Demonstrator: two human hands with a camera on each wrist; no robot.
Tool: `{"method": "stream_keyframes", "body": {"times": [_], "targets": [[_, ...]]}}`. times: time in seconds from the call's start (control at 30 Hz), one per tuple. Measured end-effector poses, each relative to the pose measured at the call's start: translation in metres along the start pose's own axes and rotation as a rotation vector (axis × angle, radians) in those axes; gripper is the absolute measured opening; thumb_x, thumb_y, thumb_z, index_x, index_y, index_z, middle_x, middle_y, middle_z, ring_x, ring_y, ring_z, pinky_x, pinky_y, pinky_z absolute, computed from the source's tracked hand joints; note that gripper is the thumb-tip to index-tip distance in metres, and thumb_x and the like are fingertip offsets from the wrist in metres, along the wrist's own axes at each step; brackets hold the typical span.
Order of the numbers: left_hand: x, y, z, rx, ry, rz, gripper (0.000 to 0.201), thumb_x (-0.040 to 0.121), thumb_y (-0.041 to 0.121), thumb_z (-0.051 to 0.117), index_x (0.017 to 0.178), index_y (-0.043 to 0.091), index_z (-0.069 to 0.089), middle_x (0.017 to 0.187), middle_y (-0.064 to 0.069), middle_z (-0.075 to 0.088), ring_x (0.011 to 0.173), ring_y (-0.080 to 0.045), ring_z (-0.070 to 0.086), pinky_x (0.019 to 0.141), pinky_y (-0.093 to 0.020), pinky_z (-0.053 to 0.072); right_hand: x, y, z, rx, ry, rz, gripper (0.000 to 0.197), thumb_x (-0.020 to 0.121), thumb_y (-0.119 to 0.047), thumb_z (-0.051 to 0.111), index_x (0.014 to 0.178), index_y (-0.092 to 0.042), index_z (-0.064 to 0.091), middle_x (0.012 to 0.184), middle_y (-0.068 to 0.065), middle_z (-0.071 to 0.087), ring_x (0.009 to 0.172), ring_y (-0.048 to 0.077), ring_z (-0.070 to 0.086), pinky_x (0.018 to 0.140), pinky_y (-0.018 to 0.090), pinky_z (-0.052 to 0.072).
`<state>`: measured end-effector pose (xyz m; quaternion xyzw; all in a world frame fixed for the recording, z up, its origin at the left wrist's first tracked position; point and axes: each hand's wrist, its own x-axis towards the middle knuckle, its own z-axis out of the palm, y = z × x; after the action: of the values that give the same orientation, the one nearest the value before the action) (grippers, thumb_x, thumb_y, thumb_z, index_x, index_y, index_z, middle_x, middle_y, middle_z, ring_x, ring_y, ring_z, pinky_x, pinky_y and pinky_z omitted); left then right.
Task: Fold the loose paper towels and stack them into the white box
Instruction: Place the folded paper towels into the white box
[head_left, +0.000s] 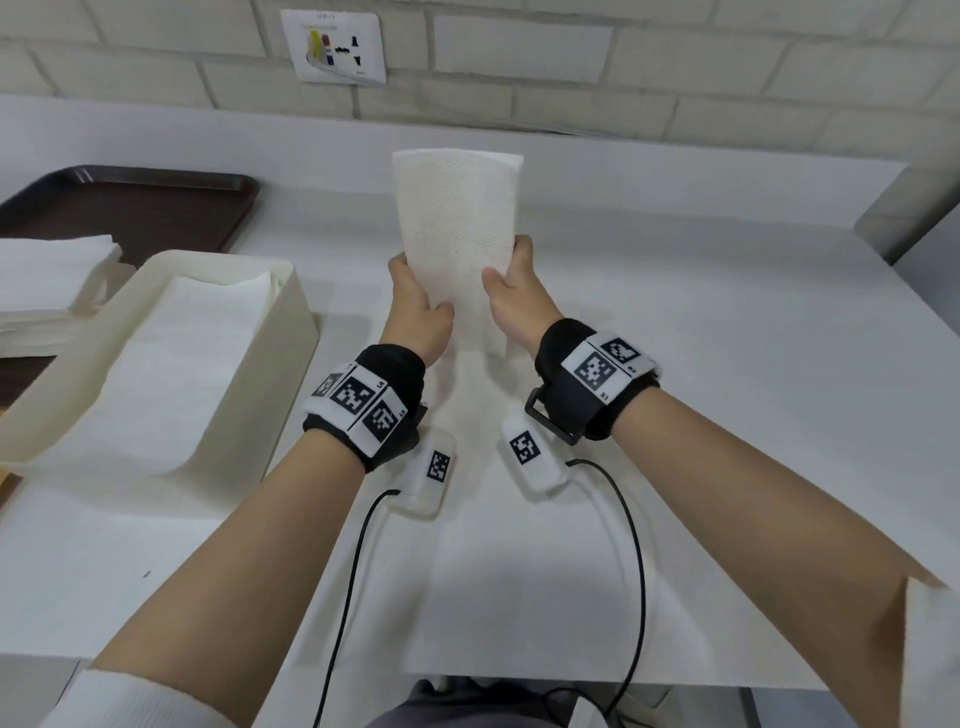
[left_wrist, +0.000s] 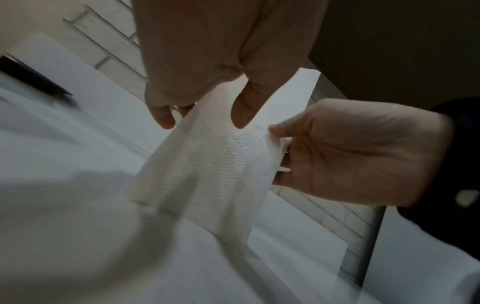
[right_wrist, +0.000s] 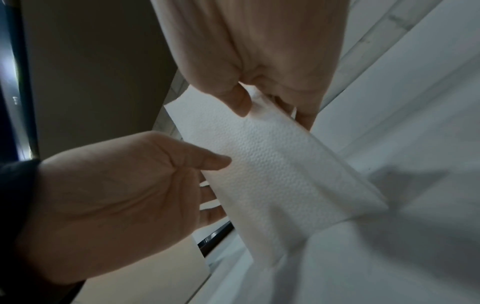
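Observation:
A textured white paper towel (head_left: 454, 218) stands upright over the middle of the table, several layers thick at its edge. My left hand (head_left: 421, 301) pinches its lower left side and my right hand (head_left: 506, 280) pinches its lower right side, thumbs toward me. In the left wrist view my left hand (left_wrist: 205, 111) pinches the towel (left_wrist: 221, 154), with the right hand (left_wrist: 350, 154) beside it. The right wrist view shows my right hand (right_wrist: 272, 111) pinching the towel (right_wrist: 272, 164). The white box (head_left: 296, 322) stands at the left with folded towels (head_left: 182, 353) inside.
A stack of loose paper towels (head_left: 52, 275) rests on a dark brown tray (head_left: 156, 208) at the far left. A flat white sheet (head_left: 519, 571) lies on the table under my forearms. A brick wall with a socket plate (head_left: 335, 47) runs behind the table.

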<state>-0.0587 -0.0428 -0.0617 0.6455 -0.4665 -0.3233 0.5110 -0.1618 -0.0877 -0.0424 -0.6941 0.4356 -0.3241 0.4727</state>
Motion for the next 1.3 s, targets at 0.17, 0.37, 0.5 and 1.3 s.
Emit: {"method": "stream_keyframes", "body": {"times": [0.17, 0.37, 0.5, 1.3], "targets": [[-0.006, 0.015, -0.023, -0.018, 0.097, -0.027, 0.041, 0.094, 0.000, 0.041, 0.131, 0.003, 0.024, 0.111, 0.001, 0.045, 0.097, -0.011, 0.047, 0.058, 0.000, 0.040, 0.005, -0.015, 0.007, 0.045, -0.036, 0.035, 0.043, 0.100, -0.011, 0.030, 0.140, -0.006, 0.015, 0.133, -0.001, 0.038, 0.108, 0.012, 0.042, 0.096, 0.023, 0.035], [-0.023, 0.027, -0.068, 0.176, 0.110, -0.132, 0.046, 0.087, 0.007, 0.054, 0.130, 0.010, 0.036, 0.108, 0.000, 0.053, 0.101, -0.021, 0.054, 0.077, -0.017, 0.045, 0.012, -0.032, 0.019, 0.057, -0.213, 0.108, 0.031, 0.093, -0.009, 0.044, 0.122, -0.012, 0.033, 0.127, 0.014, 0.053, 0.110, 0.030, 0.057, 0.097, 0.049, 0.046], [-0.043, 0.030, -0.097, 0.193, 0.040, -0.215, 0.049, 0.084, 0.004, 0.059, 0.129, 0.011, 0.041, 0.112, -0.004, 0.058, 0.103, -0.025, 0.058, 0.088, -0.034, 0.048, 0.024, -0.050, 0.023, 0.190, -0.226, 0.063, 0.039, 0.089, -0.002, 0.053, 0.121, -0.013, 0.033, 0.116, 0.006, 0.054, 0.091, 0.018, 0.060, 0.073, 0.033, 0.054], [-0.096, -0.006, -0.217, 0.686, 0.173, -0.494, 0.041, 0.080, 0.010, 0.067, 0.119, 0.020, 0.059, 0.113, -0.003, 0.049, 0.090, -0.018, 0.048, 0.076, -0.025, 0.037, 0.073, -0.079, 0.171, -0.865, -0.580, -0.446, 0.034, 0.091, 0.002, 0.041, 0.111, -0.012, 0.066, 0.125, 0.009, 0.053, 0.110, 0.024, 0.055, 0.077, 0.014, 0.039]]}}
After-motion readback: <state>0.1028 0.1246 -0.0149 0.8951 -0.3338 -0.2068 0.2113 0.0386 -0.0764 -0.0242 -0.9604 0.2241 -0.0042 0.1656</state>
